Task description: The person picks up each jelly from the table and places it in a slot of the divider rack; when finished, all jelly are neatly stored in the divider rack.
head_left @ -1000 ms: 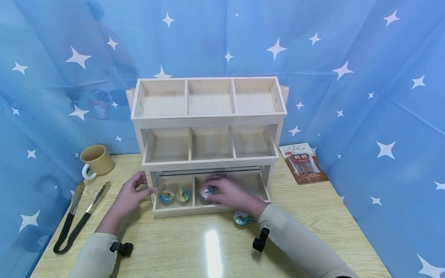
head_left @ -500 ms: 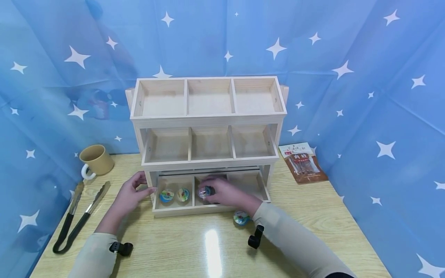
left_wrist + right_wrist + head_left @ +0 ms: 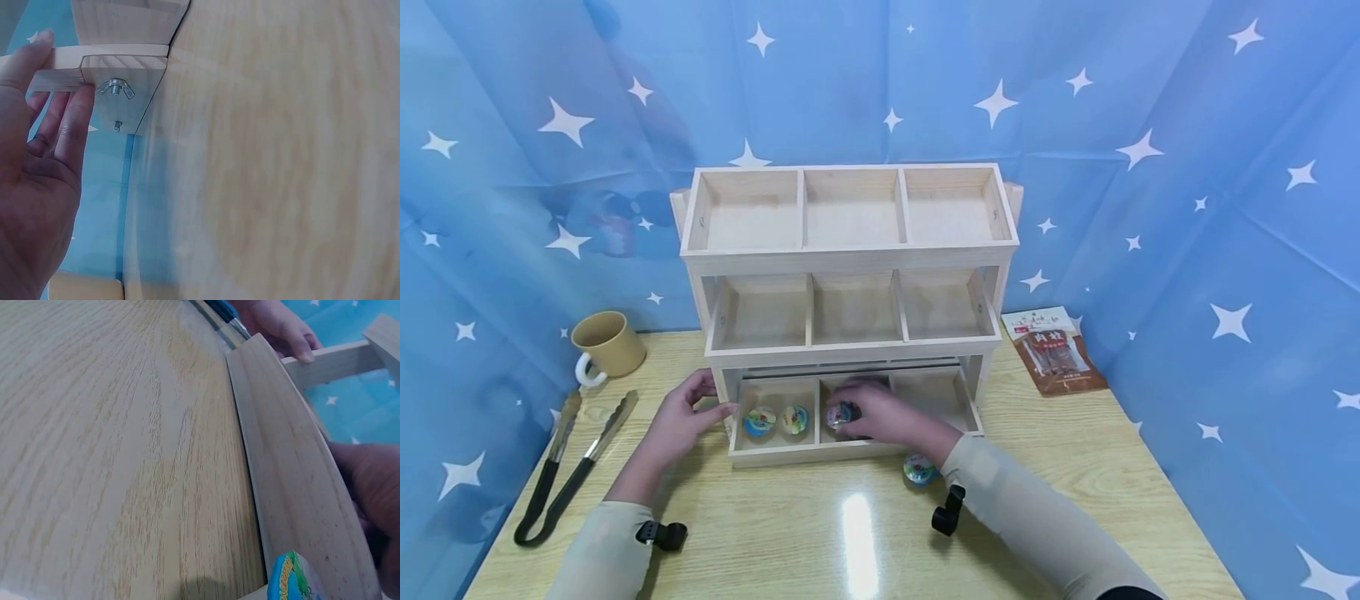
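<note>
A pale wooden three-tier shelf point(image 3: 850, 262) stands at the back of the table. My left hand point(image 3: 688, 417) grips its left upright near the bottom tier; in the left wrist view the thumb lies on one side of the wood and the fingers point(image 3: 75, 125) on the other. My right hand point(image 3: 880, 414) reaches into the bottom tier's middle compartment and holds a small jelly cup point(image 3: 838, 415), partly hidden by its fingers. Two jelly cups with colourful lids, one left point(image 3: 759, 422) and one right point(image 3: 794, 420), sit in the left compartment. Another jelly cup point(image 3: 919, 469) lies on the table before the shelf.
Black-handled tongs point(image 3: 576, 467) lie at the left, with a tan mug point(image 3: 610, 344) behind them. A brown snack packet point(image 3: 1055, 352) lies right of the shelf. Blue star-patterned cloth point(image 3: 1150, 208) surrounds the table. A wing nut point(image 3: 115, 86) sticks out beside my left fingers.
My right hand has shifted slightly left within the middle compartment, still with the jelly cup. The right forearm has also moved a little left. My left hand stays in place.
</note>
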`<state>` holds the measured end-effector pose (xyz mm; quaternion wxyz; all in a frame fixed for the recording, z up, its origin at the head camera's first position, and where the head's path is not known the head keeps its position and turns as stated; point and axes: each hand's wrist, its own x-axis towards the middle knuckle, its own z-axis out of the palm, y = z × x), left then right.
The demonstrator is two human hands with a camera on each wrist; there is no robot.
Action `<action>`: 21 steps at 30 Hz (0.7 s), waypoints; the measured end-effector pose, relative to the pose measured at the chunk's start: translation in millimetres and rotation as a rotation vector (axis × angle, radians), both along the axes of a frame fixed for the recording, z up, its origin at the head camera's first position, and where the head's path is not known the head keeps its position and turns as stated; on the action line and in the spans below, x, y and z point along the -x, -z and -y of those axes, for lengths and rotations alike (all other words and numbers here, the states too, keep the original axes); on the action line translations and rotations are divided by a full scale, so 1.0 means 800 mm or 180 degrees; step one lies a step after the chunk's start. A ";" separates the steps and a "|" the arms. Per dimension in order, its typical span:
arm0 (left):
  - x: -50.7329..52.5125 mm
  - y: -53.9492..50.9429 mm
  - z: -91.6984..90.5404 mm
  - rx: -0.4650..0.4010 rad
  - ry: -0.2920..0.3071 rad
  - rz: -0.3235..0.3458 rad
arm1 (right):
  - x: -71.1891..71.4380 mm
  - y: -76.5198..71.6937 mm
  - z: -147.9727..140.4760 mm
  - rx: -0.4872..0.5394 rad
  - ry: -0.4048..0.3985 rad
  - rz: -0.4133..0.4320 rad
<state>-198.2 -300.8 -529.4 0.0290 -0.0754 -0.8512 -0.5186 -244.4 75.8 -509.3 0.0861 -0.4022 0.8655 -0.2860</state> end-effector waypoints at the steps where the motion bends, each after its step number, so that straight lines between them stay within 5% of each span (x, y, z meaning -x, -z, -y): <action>1: 0.000 0.000 0.000 0.0000 0.0006 0.0002 | 0.000 0.000 0.000 0.0001 0.0003 -0.0002; 21: 0.001 0.000 -0.001 0.0019 -0.0021 -0.0010 | -0.001 -0.002 -0.003 -0.0007 0.0155 0.0168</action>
